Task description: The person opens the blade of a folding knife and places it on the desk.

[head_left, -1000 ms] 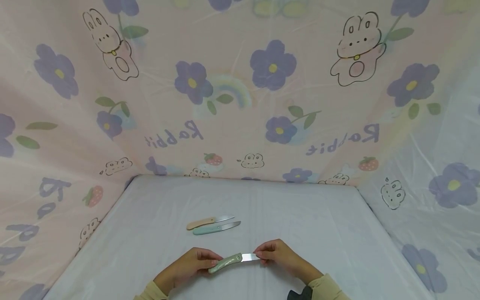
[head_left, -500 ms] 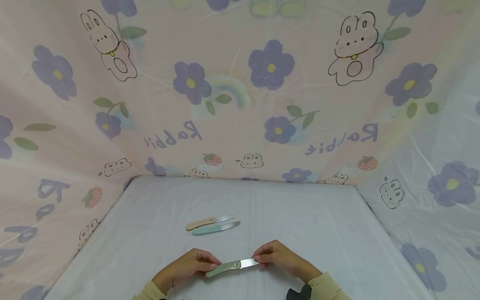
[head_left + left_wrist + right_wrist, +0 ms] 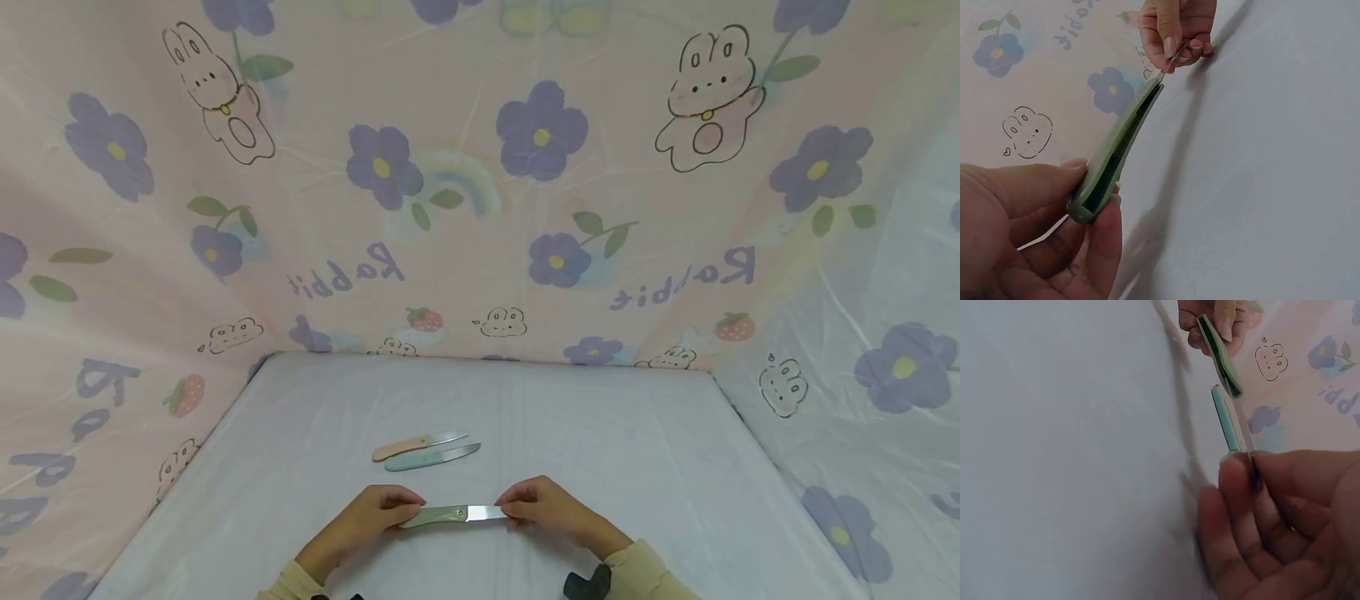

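Observation:
Between the two hands a green-handled folding knife (image 3: 441, 516) is held with its blade (image 3: 486, 512) out to the right. My left hand (image 3: 377, 515) pinches the rear end of the handle between thumb and fingers. In the left wrist view the slot along the green handle (image 3: 1105, 167) shows. My right hand (image 3: 546, 510) pinches the blade near its tip, which the fingers hide. The right wrist view shows the blade (image 3: 1245, 428) edge-on, running into the fingertips of the right hand (image 3: 1260, 519).
Beyond the hands, a knife with a tan handle (image 3: 401, 447) and one with a mint handle (image 3: 412, 460) lie side by side, blades out, on the white-covered table (image 3: 637, 450). Printed cloth walls (image 3: 465, 233) with rabbits and flowers enclose the back and sides.
Both hands have shifted slightly left with the green knife. The knife has turned closer to level in the head view. The two knives on the table stay put.

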{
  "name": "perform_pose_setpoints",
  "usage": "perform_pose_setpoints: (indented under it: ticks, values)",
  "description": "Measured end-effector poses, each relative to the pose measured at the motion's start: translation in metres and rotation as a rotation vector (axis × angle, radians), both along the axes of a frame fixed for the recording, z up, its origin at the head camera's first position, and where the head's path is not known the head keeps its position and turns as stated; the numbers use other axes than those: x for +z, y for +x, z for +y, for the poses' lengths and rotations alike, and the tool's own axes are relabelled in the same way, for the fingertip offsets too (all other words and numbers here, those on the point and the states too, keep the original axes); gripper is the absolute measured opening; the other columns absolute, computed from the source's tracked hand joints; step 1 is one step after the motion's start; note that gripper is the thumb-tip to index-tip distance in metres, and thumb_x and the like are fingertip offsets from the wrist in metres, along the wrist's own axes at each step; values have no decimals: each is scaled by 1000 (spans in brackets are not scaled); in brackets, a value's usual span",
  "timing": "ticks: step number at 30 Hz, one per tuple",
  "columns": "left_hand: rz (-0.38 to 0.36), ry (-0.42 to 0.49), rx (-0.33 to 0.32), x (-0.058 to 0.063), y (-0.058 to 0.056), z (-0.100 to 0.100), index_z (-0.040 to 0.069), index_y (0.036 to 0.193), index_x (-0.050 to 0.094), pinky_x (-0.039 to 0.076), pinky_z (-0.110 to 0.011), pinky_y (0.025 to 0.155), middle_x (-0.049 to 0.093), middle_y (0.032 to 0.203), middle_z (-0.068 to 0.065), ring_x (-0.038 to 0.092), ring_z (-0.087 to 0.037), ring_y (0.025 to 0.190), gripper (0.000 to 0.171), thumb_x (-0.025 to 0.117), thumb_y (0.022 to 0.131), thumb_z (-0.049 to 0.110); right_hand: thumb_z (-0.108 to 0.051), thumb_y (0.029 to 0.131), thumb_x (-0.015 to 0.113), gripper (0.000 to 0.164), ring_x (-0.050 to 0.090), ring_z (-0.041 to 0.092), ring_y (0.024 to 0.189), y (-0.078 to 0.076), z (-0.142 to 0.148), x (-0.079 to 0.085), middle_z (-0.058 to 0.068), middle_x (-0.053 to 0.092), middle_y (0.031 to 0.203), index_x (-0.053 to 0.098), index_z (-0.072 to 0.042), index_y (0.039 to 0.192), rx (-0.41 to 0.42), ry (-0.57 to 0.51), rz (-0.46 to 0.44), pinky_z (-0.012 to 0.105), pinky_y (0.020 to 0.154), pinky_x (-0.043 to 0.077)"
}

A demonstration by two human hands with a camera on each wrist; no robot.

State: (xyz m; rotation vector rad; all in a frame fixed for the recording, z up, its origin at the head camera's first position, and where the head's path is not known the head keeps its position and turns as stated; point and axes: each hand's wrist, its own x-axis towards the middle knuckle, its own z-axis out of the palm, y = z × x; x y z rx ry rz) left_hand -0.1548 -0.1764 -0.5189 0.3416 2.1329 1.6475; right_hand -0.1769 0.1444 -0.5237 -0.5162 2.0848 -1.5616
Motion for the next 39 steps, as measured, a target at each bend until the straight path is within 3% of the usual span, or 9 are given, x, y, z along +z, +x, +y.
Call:
perform_pose_setpoints:
  ticks: [6, 12, 16, 19, 26, 33, 39]
  values:
    - [65, -65, 59, -1, -1, -4, 0, 106, 66, 51, -24, 68, 65, 97, -4, 58, -15, 84, 30, 65, 88, 24, -17, 89, 63, 14, 54, 9, 63, -7, -9, -1, 2, 64, 73, 72, -9, 95, 29, 122, 171, 21, 55, 45]
    - [201, -145, 85, -2, -6, -7, 0, 101, 66, 49, -22, 65, 66, 92, -3, 58, -10, 79, 25, 65, 88, 21, -16, 89, 64, 12, 52, 2, 60, -14, -16, -3, -5, 63, 69, 72, -9, 94, 50, 196, 341, 19, 54, 45]
    - [252, -203, 102, -4, -9, -9, 2, 100, 66, 49, -22, 64, 66, 90, 1, 59, -11, 79, 23, 65, 88, 22, -18, 88, 64, 12, 52, 0, 63, -19, -20, -4, -9, 63, 72, 72, -11, 94, 50, 234, 428, 19, 58, 46]
    - [264, -257, 117, -4, -10, -11, 4, 99, 67, 49, -22, 64, 65, 90, 3, 59, -12, 81, 22, 66, 87, 23, -20, 89, 64, 13, 53, 1, 67, -22, -25, -3, -12, 63, 75, 72, -11, 94, 58, 251, 455, 20, 62, 46]
    - [366, -338, 143, -1, -15, -11, 6, 99, 67, 49, -24, 69, 66, 91, 5, 60, -14, 83, 18, 67, 86, 20, -18, 89, 63, 10, 51, 0, 70, -29, -36, -3, -15, 59, 79, 71, -12, 92, 36, 338, 533, 19, 63, 46]
    - [371, -340, 151, -5, -18, -13, 5, 97, 66, 49, -24, 68, 66, 87, 4, 61, -12, 80, 19, 68, 85, 20, -18, 89, 63, 9, 49, 1, 69, -33, -40, -6, -15, 58, 77, 71, -14, 91, 14, 385, 539, 20, 62, 45]
    - [359, -337, 174, -5, -19, -13, 6, 97, 66, 49, -24, 69, 65, 87, 5, 60, -12, 81, 18, 68, 85, 19, -17, 86, 67, 11, 51, 0, 69, -34, -39, -7, -14, 60, 78, 74, -11, 92, 5, 344, 587, 18, 63, 47]
